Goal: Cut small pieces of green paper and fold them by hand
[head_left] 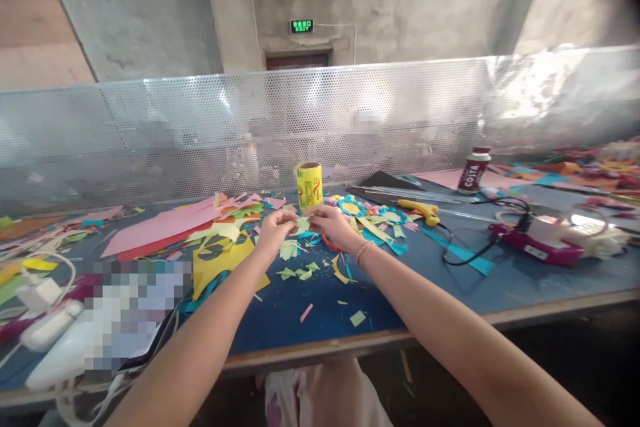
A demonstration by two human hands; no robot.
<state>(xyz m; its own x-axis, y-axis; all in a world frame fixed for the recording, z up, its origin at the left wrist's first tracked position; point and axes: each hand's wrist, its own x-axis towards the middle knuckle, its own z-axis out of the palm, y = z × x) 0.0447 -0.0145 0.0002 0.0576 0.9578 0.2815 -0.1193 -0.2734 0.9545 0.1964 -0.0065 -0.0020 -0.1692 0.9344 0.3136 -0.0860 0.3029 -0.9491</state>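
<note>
Between my two hands is a small piece of light green paper [302, 225], held just above the blue table. The fingers of my left hand [277, 230] pinch its left side. On its right side, the fingers of my right hand [333, 223] are closed at the paper's edge. Right behind them stands a yellow printed cardboard tube [310, 187], upright. Small light green cut pieces [300, 272] lie in front of my hands. Scissors with red handles [331, 242] appear partly hidden under my right hand. Blue and yellow paper flowers [352, 207] rest to the right.
A yellow-handled glue gun [423, 210] lies to the right, its cord running to a magenta power strip [537, 247]. Farther back is a dark red bottle [474, 170]. Pink paper sheets [165, 227] and a blurred-out device [135, 313] are on the left. A perforated metal screen [200, 127] borders the back.
</note>
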